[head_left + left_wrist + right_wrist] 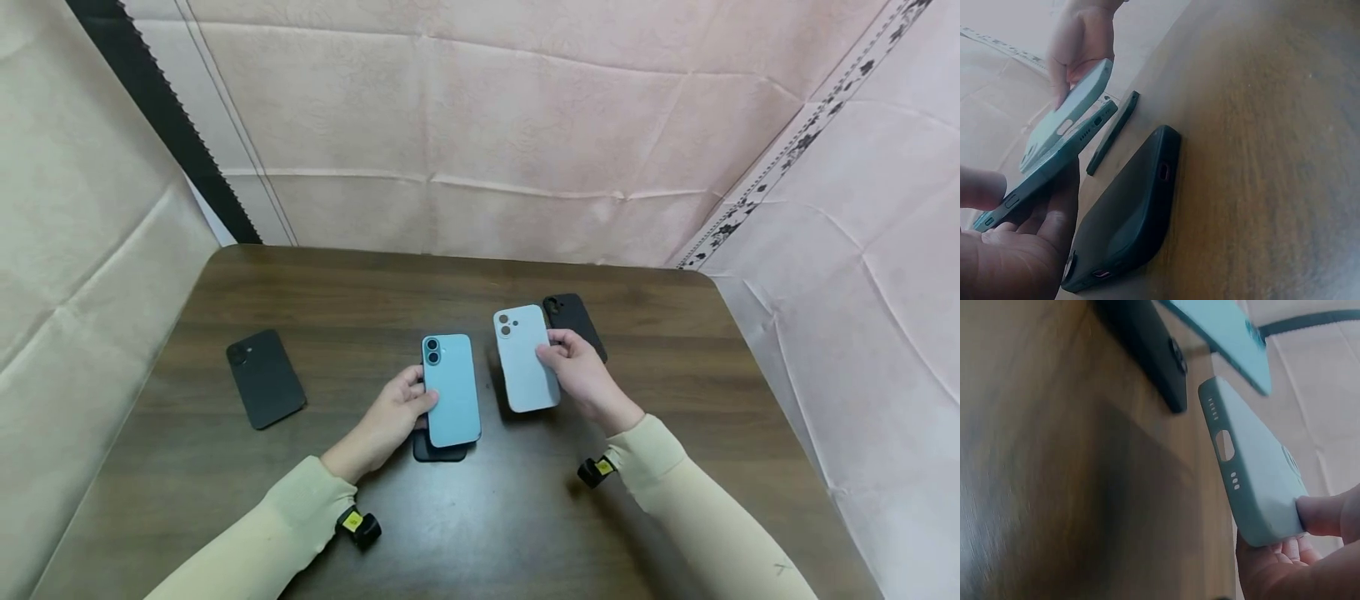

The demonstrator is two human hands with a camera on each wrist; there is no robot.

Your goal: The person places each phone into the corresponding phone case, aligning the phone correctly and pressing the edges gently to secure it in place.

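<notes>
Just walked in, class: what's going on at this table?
A person's left hand holds a blue phone; the right hand holds a pale phone case, separate from it. Both are off the brown table. A dark phone-shaped item lies at left, another partly beneath the phone, a third beyond the right hand.

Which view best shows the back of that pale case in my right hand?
The head view: the pale case shows nearly its whole back, camera holes included. Right wrist view slants it, revealing its bottom edge; left wrist view slants it steeply.
</notes>
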